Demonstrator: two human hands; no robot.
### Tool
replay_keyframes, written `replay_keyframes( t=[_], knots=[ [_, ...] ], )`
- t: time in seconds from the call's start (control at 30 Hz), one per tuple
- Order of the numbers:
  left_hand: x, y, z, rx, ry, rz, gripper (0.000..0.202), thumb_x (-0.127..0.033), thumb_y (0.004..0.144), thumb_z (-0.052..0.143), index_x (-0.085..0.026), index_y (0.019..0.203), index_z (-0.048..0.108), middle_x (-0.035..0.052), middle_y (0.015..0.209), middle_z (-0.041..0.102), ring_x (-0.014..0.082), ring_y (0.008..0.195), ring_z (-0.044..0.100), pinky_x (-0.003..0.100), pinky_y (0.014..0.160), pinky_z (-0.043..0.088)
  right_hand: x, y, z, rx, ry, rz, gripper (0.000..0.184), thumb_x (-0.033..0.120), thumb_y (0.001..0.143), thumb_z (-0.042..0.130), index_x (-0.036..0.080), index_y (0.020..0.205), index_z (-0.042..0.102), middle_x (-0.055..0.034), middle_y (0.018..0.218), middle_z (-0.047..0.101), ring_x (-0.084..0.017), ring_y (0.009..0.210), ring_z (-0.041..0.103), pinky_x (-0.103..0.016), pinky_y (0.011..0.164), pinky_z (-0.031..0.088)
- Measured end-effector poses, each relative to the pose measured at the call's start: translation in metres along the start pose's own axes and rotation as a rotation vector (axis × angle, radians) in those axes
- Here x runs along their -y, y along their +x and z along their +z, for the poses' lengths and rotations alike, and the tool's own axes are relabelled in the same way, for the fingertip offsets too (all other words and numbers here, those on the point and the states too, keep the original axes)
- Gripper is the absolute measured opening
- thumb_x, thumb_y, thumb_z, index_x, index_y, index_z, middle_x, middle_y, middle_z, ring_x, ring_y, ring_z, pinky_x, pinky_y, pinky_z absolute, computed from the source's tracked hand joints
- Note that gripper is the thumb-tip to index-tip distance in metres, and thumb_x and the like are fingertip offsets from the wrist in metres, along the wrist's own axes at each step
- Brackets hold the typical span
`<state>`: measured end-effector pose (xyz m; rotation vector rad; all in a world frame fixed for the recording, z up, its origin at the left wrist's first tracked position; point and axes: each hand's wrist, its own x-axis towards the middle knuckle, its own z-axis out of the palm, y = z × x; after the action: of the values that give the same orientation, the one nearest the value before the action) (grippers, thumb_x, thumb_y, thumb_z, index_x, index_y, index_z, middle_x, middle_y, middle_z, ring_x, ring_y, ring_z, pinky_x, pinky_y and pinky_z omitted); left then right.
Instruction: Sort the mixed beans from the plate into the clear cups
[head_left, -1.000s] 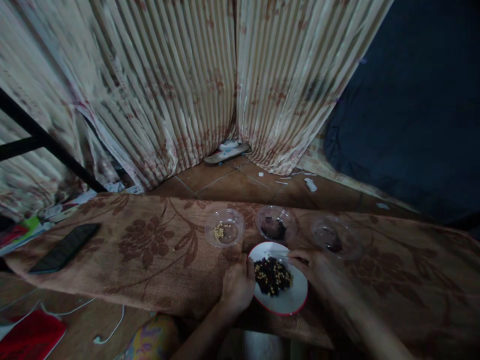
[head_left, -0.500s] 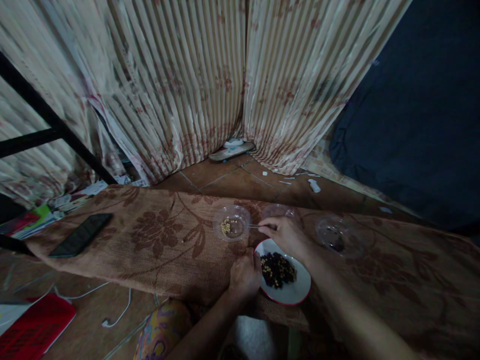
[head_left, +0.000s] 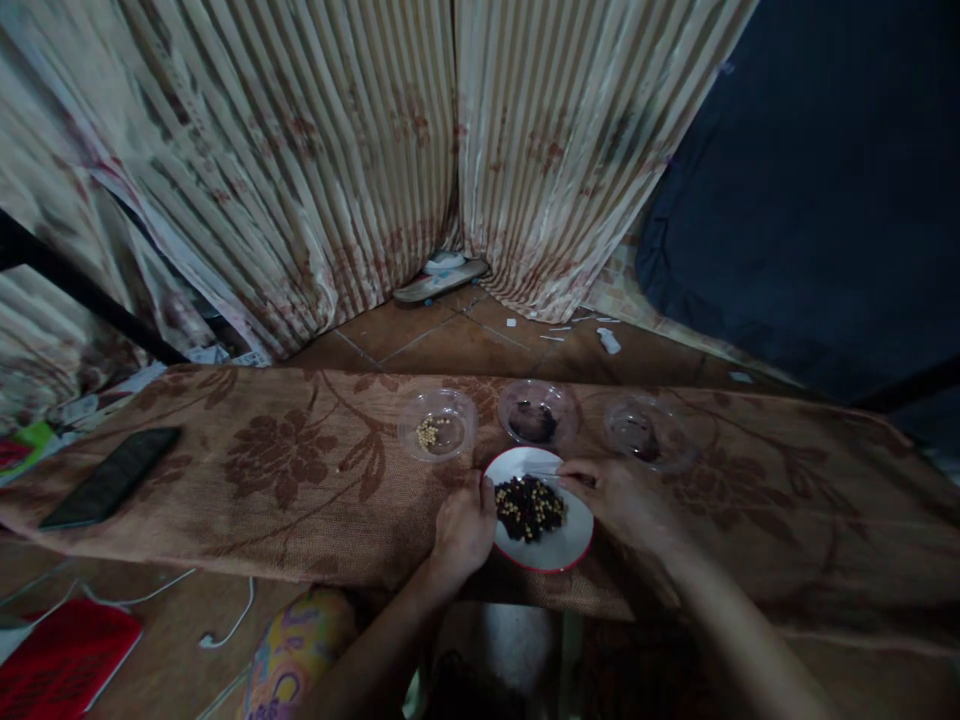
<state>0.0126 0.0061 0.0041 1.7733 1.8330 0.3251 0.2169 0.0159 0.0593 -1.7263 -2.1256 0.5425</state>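
Note:
My left hand (head_left: 465,528) is closed on the left rim of a white plate with a red edge (head_left: 574,545). On the plate lies a mixed heap of dark bits and yellowish grains (head_left: 531,508). My right hand (head_left: 619,497) pinches slim metal tweezers (head_left: 541,473), whose tips point left over the upper part of the heap. Whether the tips hold a grain is too small to tell. Beyond the plate stands a clear plastic bowl (head_left: 438,425) with yellowish grains in it. A middle clear bowl (head_left: 538,412) and a right clear bowl (head_left: 651,432) show dark patches inside.
A brown flowered cloth (head_left: 300,530) covers the low table. A dark phone (head_left: 112,478) lies at its left end. Striped curtains (head_left: 360,150) hang behind, with a skateboard (head_left: 441,282) at their foot. A red object (head_left: 67,655) and a white cable (head_left: 232,630) lie on the floor.
My right hand has drawn the tweezers back from the left bowl to above the plate, uncovering the middle bowl. My left hand stays at the plate's rim. The whole view has shifted somewhat.

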Motion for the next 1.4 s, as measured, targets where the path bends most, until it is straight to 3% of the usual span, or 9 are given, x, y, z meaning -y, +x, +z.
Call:
replay_keyframes(
  t=[0.2, 0.53, 0.9, 1.1, 1.2, 1.4],
  knots=[
    [0.0, 0.002, -0.001, 0.005, 0.001, -0.018, 0.049, -0.041, 0.092, 0.015, -0.015, 0.116, 0.05, 0.0123, 0.101, 0.068, 0.0215, 0.092, 0.063, 0.03, 0.081, 0.042, -0.003, 0.001, 0.001, 0.063, -0.071, -0.038, 0.028, 0.037, 0.085, 0.046, 0.024, 0.083, 0.071, -0.0017, 0.075, 0.07, -0.017, 0.068, 0.062, -0.025, 0.062, 0.04],
    [-0.003, 0.001, -0.006, 0.029, -0.01, -0.009, 0.046, -0.039, 0.092, 0.017, -0.017, 0.113, 0.051, 0.0109, 0.097, 0.069, 0.021, 0.089, 0.064, 0.029, 0.078, 0.043, -0.003, 0.003, 0.009, 0.092, -0.154, -0.086, 0.024, 0.033, 0.086, 0.047, 0.025, 0.078, 0.069, -0.0012, 0.076, 0.069, -0.016, 0.071, 0.061, -0.026, 0.063, 0.038],
    [-0.004, 0.0, -0.005, 0.028, 0.008, -0.02, 0.047, -0.039, 0.092, 0.017, -0.015, 0.116, 0.05, 0.0124, 0.102, 0.067, 0.0217, 0.095, 0.062, 0.031, 0.083, 0.042, 0.001, 0.002, 0.01, 0.105, -0.147, -0.035, 0.026, 0.034, 0.086, 0.046, 0.025, 0.076, 0.069, -0.0017, 0.073, 0.069, -0.016, 0.067, 0.06, -0.024, 0.06, 0.038],
    [-0.004, 0.0, -0.006, 0.049, 0.017, -0.027, 0.046, -0.039, 0.092, 0.017, -0.016, 0.112, 0.051, 0.0113, 0.097, 0.068, 0.0214, 0.09, 0.063, 0.03, 0.079, 0.042, 0.003, 0.002, 0.003, 0.091, -0.114, -0.066, 0.026, 0.034, 0.085, 0.046, 0.026, 0.082, 0.071, -0.0022, 0.079, 0.071, -0.017, 0.073, 0.062, -0.026, 0.065, 0.041],
    [-0.004, 0.0, -0.005, 0.036, -0.006, -0.021, 0.046, -0.039, 0.092, 0.016, -0.017, 0.11, 0.052, 0.0115, 0.099, 0.068, 0.0219, 0.091, 0.063, 0.031, 0.079, 0.043, -0.002, 0.002, -0.001, 0.074, -0.072, -0.036, 0.026, 0.037, 0.084, 0.048, 0.026, 0.083, 0.071, -0.0011, 0.078, 0.071, -0.017, 0.069, 0.063, -0.025, 0.061, 0.041],
    [-0.003, -0.001, -0.003, 0.012, -0.009, -0.011, 0.047, -0.041, 0.092, 0.014, -0.018, 0.109, 0.052, 0.0107, 0.097, 0.068, 0.0216, 0.09, 0.063, 0.031, 0.08, 0.042, -0.001, 0.006, -0.006, 0.036, 0.204, 0.022, 0.026, 0.038, 0.082, 0.05, 0.023, 0.088, 0.071, -0.0012, 0.08, 0.072, -0.017, 0.069, 0.064, -0.024, 0.059, 0.044]
  ],
)
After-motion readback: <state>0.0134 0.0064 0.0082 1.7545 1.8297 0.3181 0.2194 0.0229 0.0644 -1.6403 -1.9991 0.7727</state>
